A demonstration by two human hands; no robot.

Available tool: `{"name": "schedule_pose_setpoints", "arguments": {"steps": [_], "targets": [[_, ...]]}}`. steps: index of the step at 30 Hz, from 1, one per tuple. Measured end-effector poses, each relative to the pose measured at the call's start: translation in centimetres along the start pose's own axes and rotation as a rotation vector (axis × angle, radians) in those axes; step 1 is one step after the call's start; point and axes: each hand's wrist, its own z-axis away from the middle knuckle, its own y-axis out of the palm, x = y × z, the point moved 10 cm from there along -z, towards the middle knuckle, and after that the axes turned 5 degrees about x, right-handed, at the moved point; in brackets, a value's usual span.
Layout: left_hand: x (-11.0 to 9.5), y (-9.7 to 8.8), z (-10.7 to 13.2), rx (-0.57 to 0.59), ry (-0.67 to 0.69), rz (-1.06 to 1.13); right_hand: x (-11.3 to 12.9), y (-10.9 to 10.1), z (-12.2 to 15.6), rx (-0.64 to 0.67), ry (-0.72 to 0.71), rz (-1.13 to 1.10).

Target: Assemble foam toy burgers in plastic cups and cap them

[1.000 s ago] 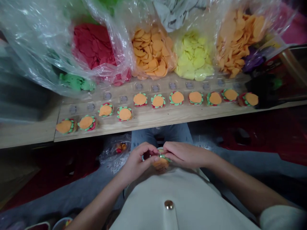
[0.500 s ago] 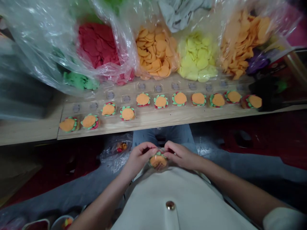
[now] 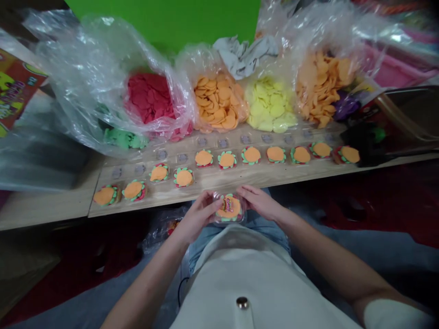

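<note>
Over my lap, just off the table's front edge, is a clear plastic box (image 3: 224,220) with a toy burger inside: an orange round on top, a green frilled layer beneath, and a small printed mark showing on the lid. My left hand (image 3: 200,214) grips its left side, thumb lying over the lid. On the upper right side, my right hand (image 3: 260,203) holds the box by its edge, the fingertips partly hidden behind it. The box looks closed. Along the table's front stand several open clear boxes, each with a burger, such as this burger (image 3: 184,177), their lids folded back.
Behind the row lie plastic bags of red pieces (image 3: 151,98), orange pieces (image 3: 217,100), yellow pieces (image 3: 272,105) and more orange pieces (image 3: 322,87). Green pieces (image 3: 125,138) spill at left beside a grey bin (image 3: 41,151). A pink basket (image 3: 398,66) stands back right.
Both hands have raised the box from close to my body toward the table edge. Pinching fingers at its rim have shifted to its two sides, and the view has tilted up.
</note>
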Motion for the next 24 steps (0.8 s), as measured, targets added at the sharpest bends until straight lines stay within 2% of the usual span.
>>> {"name": "schedule_pose_setpoints", "arguments": {"steps": [2, 4, 10, 12, 15, 17, 19, 20, 21, 22, 23, 24], "targets": [[-0.6, 0.3, -0.7, -0.036, 0.026, 0.049, 1.1, -0.6, 0.6, -0.079, -0.002, 0.032], [-0.9, 0.9, -1.4, -0.048, 0.061, 0.085, 1.6, -0.5, 1.6, -0.099, 0.003, 0.086], [-1.4, 2.6, -2.2, -0.051, 0.167, 0.071, 1.4, -1.3, 4.3, -0.187, -0.116, 0.119], [-1.8, 3.7, -2.4, -0.012, 0.195, 0.099, 1.7, -1.7, 4.7, -0.260, -0.225, 0.118], [-2.4, 6.6, -3.0, 0.113, 0.182, 0.137, 2.9, -2.9, 5.8, -0.431, -0.381, 0.157], [-2.8, 7.7, -3.6, 0.094, 0.178, 0.111, 3.5, -3.4, 6.0, -0.408, -0.406, 0.235], [-3.2, 7.8, -4.4, 0.014, 0.181, 0.097, 3.9, -4.8, 6.1, -0.264, -0.370, 0.344], [-3.3, 7.9, -5.0, -0.011, 0.173, 0.111, 4.2, -6.8, 6.7, -0.248, -0.343, 0.402], [-3.4, 8.1, -5.8, -0.014, 0.155, 0.139, 4.8, -10.4, 8.0, -0.351, -0.313, 0.443], [-3.4, 8.4, -6.6, -0.002, 0.127, 0.180, 5.7, -15.0, 10.2, -0.544, -0.295, 0.471], [-3.3, 9.0, -7.5, 0.023, 0.086, 0.228, 6.5, -20.4, 13.7, -0.846, -0.261, 0.464], [-3.1, 9.6, -8.3, 0.051, 0.035, 0.276, 6.9, -25.7, 18.9, -1.258, -0.210, 0.388]]}}
